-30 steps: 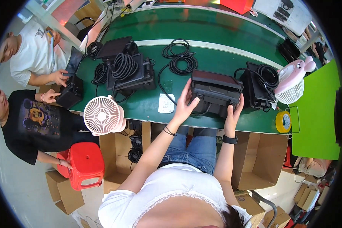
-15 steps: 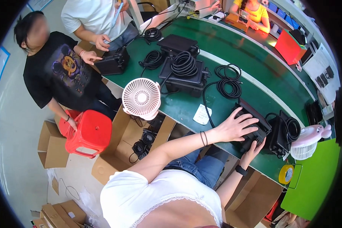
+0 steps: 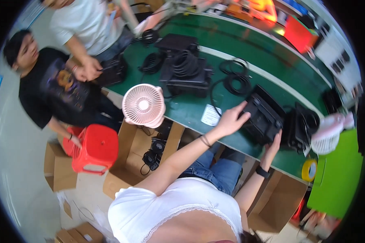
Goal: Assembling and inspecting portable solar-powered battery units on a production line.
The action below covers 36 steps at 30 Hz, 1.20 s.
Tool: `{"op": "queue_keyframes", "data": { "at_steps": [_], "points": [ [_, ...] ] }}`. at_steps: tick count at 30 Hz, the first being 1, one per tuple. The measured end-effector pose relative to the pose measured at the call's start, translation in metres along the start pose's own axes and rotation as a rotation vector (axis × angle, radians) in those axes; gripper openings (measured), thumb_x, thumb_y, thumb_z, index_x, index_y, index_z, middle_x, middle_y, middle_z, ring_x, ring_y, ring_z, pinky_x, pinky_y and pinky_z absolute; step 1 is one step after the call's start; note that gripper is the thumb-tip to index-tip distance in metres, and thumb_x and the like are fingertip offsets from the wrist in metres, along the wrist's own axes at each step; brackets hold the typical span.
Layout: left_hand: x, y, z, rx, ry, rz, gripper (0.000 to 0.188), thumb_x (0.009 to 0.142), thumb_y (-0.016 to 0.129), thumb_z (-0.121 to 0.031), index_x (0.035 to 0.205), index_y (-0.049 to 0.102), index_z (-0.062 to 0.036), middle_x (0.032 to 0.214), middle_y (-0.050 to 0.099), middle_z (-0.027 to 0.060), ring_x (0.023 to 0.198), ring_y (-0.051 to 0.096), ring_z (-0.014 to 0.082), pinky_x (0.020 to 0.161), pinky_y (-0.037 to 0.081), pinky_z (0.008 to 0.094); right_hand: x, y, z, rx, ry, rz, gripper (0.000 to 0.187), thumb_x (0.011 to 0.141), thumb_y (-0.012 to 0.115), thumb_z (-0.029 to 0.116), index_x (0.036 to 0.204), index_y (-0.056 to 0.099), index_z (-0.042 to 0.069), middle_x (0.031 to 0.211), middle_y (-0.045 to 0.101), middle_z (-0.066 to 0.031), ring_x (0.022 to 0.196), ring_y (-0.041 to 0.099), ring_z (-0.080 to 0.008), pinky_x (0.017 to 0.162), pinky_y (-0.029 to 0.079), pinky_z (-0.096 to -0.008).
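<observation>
Two hands are gripping one black box (image 3: 263, 115) lying on the green table (image 3: 247, 77) near its front edge: the left hand (image 3: 230, 120) is grasping the box's left end, fingers spread over its top, and the right hand (image 3: 275, 142) is pressing the near right corner from below the edge. Just right of the box, another black unit (image 3: 302, 125) is sitting, with a pink fan (image 3: 326, 135) beyond it and a yellow tape roll (image 3: 309, 170) at the table's rim. Left of the box, a white slip (image 3: 211, 115) is lying flat, and coiled cables (image 3: 233, 77) are resting behind. Under the table, an open carton (image 3: 127, 162) is holding dark devices with cords (image 3: 156, 152). A red stool (image 3: 94, 150) is standing beside it. Another pink fan (image 3: 144, 105) is perching at the table's near edge, where two other people are working.
</observation>
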State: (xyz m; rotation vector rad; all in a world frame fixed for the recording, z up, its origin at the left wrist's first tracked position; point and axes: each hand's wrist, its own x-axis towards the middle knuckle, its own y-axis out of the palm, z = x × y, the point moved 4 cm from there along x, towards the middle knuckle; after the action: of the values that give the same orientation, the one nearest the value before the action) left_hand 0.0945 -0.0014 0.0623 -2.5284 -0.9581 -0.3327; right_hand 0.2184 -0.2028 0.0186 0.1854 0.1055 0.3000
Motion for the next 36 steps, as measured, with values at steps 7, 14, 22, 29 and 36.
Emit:
{"op": "queue_keyframes", "data": {
  "at_steps": [7, 14, 22, 29, 36],
  "points": [
    [-0.02, -0.029, -0.014, -0.161, -0.151, 0.021, 0.058, 0.092, 0.06, -0.03, 0.136, 0.042, 0.0041, 0.118, 0.062, 0.0209, 0.107, 0.062, 0.0298, 0.093, 0.045, 0.0332, -0.027, 0.022, 0.034, -0.065, 0.051, 0.08, 0.055, 0.094, 0.053, 0.032, 0.144, 0.041, 0.013, 0.129, 0.052, -0.001, 0.106, 0.049, -0.0096, 0.079, 0.042, -0.0236],
    [-0.026, -0.022, 0.03, -0.699, -0.63, -0.011, 0.071, 0.096, 0.03, -0.062, 0.147, 0.031, -0.0128, 0.136, 0.049, 0.0094, 0.121, 0.049, 0.0216, 0.102, 0.036, 0.0376, -0.084, 0.065, 0.095, -0.622, -0.736, 0.202, 0.071, 0.064, 0.075, 0.012, 0.132, 0.052, 0.009, 0.133, 0.046, -0.0148, 0.123, 0.044, -0.0379, 0.105, 0.035, -0.0476],
    [-0.045, -0.006, 0.077, -1.431, -0.639, 0.028, 0.055, 0.099, 0.033, -0.05, 0.121, 0.057, -0.0068, 0.118, 0.063, 0.0084, 0.106, 0.061, 0.0223, 0.091, 0.05, 0.0369, -0.119, 0.1, 0.091, -0.817, -1.049, 0.399, 0.057, 0.058, 0.084, 0.02, 0.113, 0.066, 0.02, 0.132, 0.05, -0.0071, 0.125, 0.039, -0.0432, 0.099, 0.037, -0.0517],
    [-0.047, -0.005, 0.04, -1.045, -0.641, -0.182, 0.047, 0.101, 0.037, -0.044, 0.135, 0.042, -0.0115, 0.136, 0.048, 0.0072, 0.124, 0.047, 0.0211, 0.102, 0.039, 0.0397, -0.098, 0.077, 0.082, -0.346, -0.727, 0.235, 0.064, 0.072, 0.079, 0.012, 0.128, 0.049, 0.006, 0.126, 0.055, -0.0194, 0.124, 0.048, -0.0396, 0.101, 0.039, -0.0447],
    [-0.046, 0.003, 0.023, -1.013, -0.521, -0.181, 0.047, 0.102, 0.042, -0.039, 0.141, 0.027, -0.0172, 0.141, 0.037, 0.0044, 0.13, 0.036, 0.0202, 0.105, 0.032, 0.043, -0.082, 0.056, 0.069, -0.288, -0.563, 0.028, 0.043, 0.084, 0.068, 0.008, 0.125, 0.056, 0.001, 0.116, 0.061, -0.0157, 0.11, 0.059, -0.0277, 0.095, 0.044, -0.0364]
  ]
}}
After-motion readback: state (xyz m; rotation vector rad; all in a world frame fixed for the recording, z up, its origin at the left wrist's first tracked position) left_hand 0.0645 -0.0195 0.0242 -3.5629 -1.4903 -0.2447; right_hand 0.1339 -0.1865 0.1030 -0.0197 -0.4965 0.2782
